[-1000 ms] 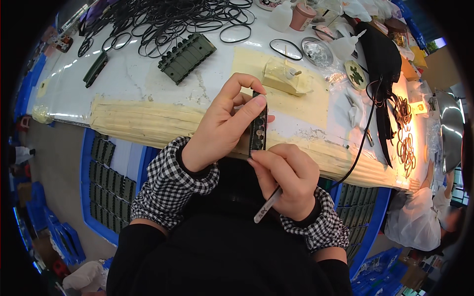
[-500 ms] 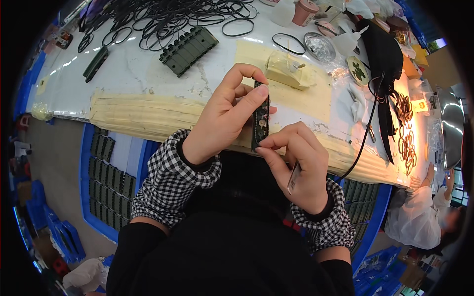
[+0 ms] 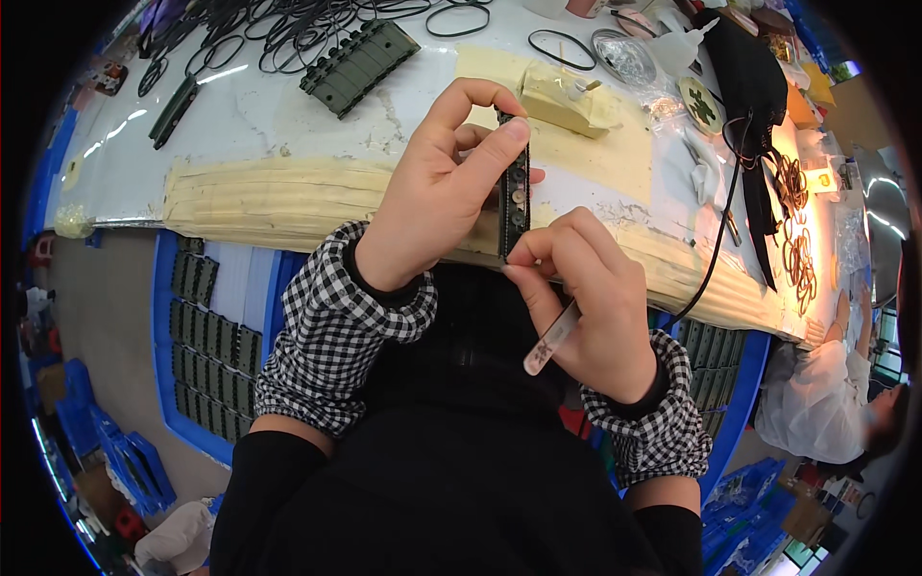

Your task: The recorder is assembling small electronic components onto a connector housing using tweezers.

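Note:
Upright between my hands is a narrow dark green strip-shaped part with small round metallic and dark pieces along its face. My left hand is closed on its upper half, thumb in front. The thumb and forefinger of my right hand pinch at its lower end. Tucked in the same right hand is a flat metal tool, apparently tweezers, its rounded end sticking out below the palm. A row of similar green parts lies together on the table beyond, and a single one lies farther left.
Blue trays of green parts sit below the table edge on both sides. Black loops lie heaped at the back. A taped yellowish block stands beyond my hands. At right are a black bag, a cord and another person.
My view has shifted, so the table sits higher in it. My right hand has turned, showing more of the tweezers. Both hands still hold the strip.

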The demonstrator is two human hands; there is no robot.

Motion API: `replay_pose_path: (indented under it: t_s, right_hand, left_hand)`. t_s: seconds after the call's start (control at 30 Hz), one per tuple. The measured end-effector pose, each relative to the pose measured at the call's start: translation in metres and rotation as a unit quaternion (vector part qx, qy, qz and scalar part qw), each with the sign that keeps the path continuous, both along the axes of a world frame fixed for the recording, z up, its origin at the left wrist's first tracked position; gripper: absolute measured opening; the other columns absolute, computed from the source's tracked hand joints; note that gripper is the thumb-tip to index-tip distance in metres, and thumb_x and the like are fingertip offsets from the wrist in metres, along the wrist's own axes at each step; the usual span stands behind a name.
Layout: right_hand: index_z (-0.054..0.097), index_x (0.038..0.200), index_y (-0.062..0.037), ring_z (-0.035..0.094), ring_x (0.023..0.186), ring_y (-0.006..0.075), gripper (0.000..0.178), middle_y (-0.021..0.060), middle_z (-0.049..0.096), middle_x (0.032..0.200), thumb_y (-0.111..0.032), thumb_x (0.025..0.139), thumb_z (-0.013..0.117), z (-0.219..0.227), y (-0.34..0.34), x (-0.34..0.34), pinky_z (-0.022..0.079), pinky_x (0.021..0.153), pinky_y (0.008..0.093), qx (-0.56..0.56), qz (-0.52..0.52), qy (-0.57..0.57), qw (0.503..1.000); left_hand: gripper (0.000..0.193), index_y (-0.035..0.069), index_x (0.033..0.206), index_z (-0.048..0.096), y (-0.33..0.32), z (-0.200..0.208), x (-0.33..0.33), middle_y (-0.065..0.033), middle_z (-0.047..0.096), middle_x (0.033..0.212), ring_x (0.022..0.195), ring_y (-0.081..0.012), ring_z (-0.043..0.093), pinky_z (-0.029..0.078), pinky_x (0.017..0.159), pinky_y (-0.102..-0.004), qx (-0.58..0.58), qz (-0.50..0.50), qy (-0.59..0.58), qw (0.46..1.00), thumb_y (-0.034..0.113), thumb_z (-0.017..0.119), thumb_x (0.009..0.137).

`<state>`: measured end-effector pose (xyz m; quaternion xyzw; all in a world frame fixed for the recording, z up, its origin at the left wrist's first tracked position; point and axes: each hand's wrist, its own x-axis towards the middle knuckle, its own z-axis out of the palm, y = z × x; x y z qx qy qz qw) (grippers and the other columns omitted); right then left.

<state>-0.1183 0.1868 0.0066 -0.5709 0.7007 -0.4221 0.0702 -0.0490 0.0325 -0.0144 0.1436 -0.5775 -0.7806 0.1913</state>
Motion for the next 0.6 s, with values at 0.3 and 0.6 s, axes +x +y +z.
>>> replay_pose_path:
  t_s: [0.3, 0.6]
  right_hand:
    - [0.067, 0.084, -0.0049, 0.053, 0.053, 0.0178, 0.021, 0.0033, 0.052, 0.069, 0.000, 0.065, 0.074, -0.026, 0.006, 0.019, 0.042, 0.048, 0.0276, -0.121, -0.089, 0.198, 0.969]
    - [0.062, 0.088, -0.0002, 0.046, 0.047, 0.0063, 0.009, 0.0046, 0.059, 0.070, -0.003, 0.082, 0.068, -0.012, 0.017, 0.020, 0.035, 0.044, 0.0204, -0.019, -0.155, -0.202, 0.967]
  left_hand:
    - [0.021, 0.012, 0.115, 0.043, -0.002, -0.001, 0.000, -0.0074, 0.062, 0.092, 0.092, -0.0174, 0.066, 0.057, 0.075, -0.0296, -0.002, -0.016, 0.004, 1.000, 0.022, 0.049, 0.098]
    - [0.021, 0.013, 0.117, 0.042, -0.002, 0.001, 0.002, -0.0084, 0.062, 0.096, 0.095, -0.0194, 0.066, 0.056, 0.079, -0.0301, 0.014, -0.020, 0.012, 1.000, 0.022, 0.048, 0.099]
